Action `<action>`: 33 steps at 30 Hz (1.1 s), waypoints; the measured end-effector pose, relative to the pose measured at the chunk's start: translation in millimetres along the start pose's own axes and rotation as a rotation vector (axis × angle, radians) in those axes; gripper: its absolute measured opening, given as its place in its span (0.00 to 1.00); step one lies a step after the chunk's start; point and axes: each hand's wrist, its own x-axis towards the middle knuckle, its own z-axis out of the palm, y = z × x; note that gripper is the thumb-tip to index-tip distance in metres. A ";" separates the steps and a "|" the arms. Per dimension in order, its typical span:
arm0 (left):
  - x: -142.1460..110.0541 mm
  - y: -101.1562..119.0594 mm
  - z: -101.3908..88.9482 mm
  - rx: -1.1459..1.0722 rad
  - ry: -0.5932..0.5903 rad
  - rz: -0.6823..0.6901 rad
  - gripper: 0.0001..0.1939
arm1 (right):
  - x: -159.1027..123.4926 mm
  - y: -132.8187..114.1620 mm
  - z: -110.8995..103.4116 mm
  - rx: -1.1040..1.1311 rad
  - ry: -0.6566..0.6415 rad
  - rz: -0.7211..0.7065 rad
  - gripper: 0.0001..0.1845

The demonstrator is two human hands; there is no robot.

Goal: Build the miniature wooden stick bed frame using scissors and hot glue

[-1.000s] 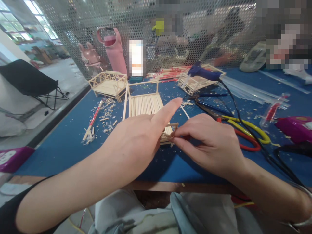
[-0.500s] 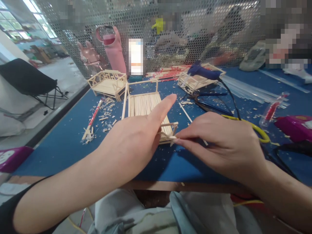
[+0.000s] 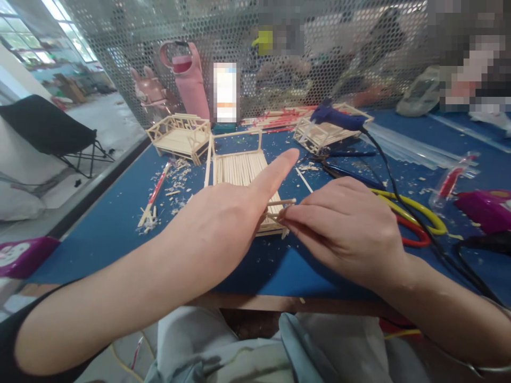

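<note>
A small bed-like model (image 3: 235,167) of thin wooden sticks lies on the blue tabletop in front of me. My left hand (image 3: 217,231) is over its near left part, one finger stretched out and the others curled out of sight around the model's near end. My right hand (image 3: 349,231) is closed in a pinch at the near right corner, on a thin wooden stick (image 3: 272,216) that runs toward my left hand. Just above it, another short stick (image 3: 282,202) forms a rail. My fingertips hide the joint between them.
Behind stand another stick model (image 3: 179,139) and a third (image 3: 315,137) with a blue glue gun (image 3: 339,117) on it. Pliers (image 3: 351,170), yellow-handled pliers (image 3: 423,215), clear glue sticks (image 3: 411,146) and a pink bottle (image 3: 191,88) are around. A metal mesh (image 3: 239,32) borders the back.
My right fingertips have moved slightly up and left, from the front corner's lower end onto the stick by the rail. My left hand stays nearly in place. The view has shifted slightly.
</note>
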 end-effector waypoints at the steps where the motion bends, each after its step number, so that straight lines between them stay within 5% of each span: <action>1: 0.1 -0.4 0.1 0.003 0.000 0.003 0.30 | -0.2 -0.6 0.3 -0.026 -0.011 -0.008 0.10; 23: 0.8 -10.6 2.7 0.003 0.020 0.068 0.34 | 3.3 -5.5 -1.1 -0.164 -0.080 -0.052 0.11; 29: -0.6 -8.1 0.2 -0.023 -0.013 0.062 0.34 | -5.3 -8.1 -0.7 0.011 -0.023 0.177 0.01; 33: -0.6 -9.2 0.7 -0.038 -0.013 0.063 0.36 | -5.9 -9.8 -1.2 0.280 0.057 0.445 0.19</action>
